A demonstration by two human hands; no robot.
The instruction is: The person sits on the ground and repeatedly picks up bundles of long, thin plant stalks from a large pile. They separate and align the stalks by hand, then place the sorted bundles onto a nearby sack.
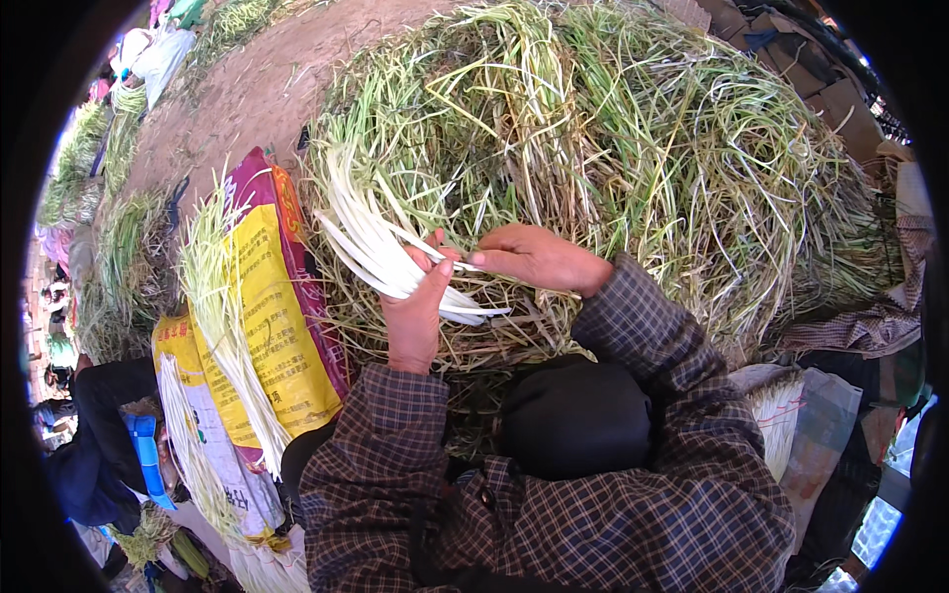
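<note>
My left hand (419, 304) is closed around a bunch of long white vegetable stalks (371, 244), like blanched leek or chive. The stalks fan out to the upper left, and their pale ends poke out to the right below the thumb. Close beside it, my right hand (545, 259) pinches the tip of a thin stalk (463, 265) between thumb and forefinger; its other fingers are curled and partly hidden. Both hands are above the near edge of a big heap of green and yellowed stalks (630, 148).
On the left, a yellow and purple printed sack (259, 319) bears a bundle of pale stalks (222, 311). Another stalk bundle (189, 430) lies nearer. Bare earth (245, 111) stretches behind. A seated person's dark trouser leg (111, 415) is at far left. White stalks (775, 422) lie at right.
</note>
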